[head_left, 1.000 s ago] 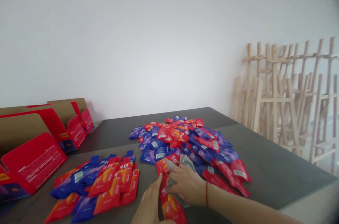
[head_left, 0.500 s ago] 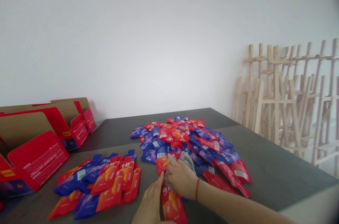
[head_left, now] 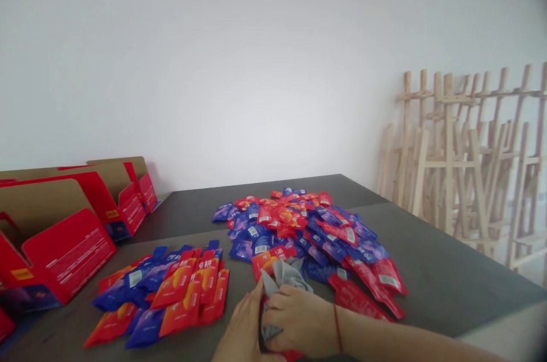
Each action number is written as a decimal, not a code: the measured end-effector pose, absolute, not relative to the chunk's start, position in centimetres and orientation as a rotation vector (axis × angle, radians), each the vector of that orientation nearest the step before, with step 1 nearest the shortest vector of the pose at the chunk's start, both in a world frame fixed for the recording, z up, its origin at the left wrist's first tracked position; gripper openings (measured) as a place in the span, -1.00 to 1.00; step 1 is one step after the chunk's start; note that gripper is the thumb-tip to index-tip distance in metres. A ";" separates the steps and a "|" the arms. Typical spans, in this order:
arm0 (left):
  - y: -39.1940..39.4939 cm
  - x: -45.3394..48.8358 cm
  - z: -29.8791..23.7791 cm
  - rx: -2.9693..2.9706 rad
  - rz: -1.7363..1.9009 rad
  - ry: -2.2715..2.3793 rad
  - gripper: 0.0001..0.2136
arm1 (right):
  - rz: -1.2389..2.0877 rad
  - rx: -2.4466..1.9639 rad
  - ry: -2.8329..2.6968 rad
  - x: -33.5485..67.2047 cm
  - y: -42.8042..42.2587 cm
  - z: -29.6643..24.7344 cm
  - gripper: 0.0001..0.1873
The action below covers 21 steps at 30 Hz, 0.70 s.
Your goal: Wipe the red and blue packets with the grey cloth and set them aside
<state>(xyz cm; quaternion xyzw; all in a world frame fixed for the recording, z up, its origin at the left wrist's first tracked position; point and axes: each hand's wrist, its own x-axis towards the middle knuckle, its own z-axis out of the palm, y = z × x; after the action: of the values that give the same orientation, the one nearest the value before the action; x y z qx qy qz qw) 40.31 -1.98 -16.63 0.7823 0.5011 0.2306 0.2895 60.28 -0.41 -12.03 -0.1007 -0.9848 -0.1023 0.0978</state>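
Note:
My right hand (head_left: 301, 319) is closed on a crumpled grey cloth (head_left: 288, 273) and presses it over a red pouch (head_left: 294, 356). Most of that pouch is hidden beneath the hand and cloth; a red bit shows at the bottom edge. Along the pouch's left side lies my left hand (head_left: 243, 328), gripping it with fingers at the upper edge and thumb near the lower end. Just beyond the cloth, a red-orange pouch (head_left: 267, 261) lies at the near edge of a loose heap of red and blue pouches (head_left: 294, 216).
To the left, red and blue pouches (head_left: 183, 285) lie in overlapping rows. Open red cartons (head_left: 68, 253) stand at the dark table's (head_left: 427, 259) left side. Wooden easels (head_left: 447, 168) lean beyond its right edge, and a pale wall rises behind.
My right hand has moved the grey cloth down the pouch toward me, covering its printed front. The left hand stays at the pouch's left side. The view has shifted slightly.

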 end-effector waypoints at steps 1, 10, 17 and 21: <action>-1.9 40.2 -16.8 2.105 0.604 1.328 0.17 | -0.288 -0.288 -2.914 60.9 -0.6 -12.0 -0.86; -1.6 39.8 -17.7 2.192 0.544 1.333 0.20 | -0.311 -0.645 -2.852 63.2 0.4 -13.0 -0.75; -1.5 39.8 -17.9 2.196 0.562 1.348 0.23 | -0.315 -0.970 -2.811 61.2 2.5 -13.3 -0.72; -1.3 39.6 -18.2 2.201 0.541 1.347 0.24 | -0.225 -0.786 -2.792 63.0 0.7 -13.5 -0.71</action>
<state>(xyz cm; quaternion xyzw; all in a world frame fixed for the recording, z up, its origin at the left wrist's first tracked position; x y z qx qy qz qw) 39.56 -1.34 -18.15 0.8084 0.4945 0.1987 0.2498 62.97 0.69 -13.53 -0.2684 -0.9532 -0.0767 0.1159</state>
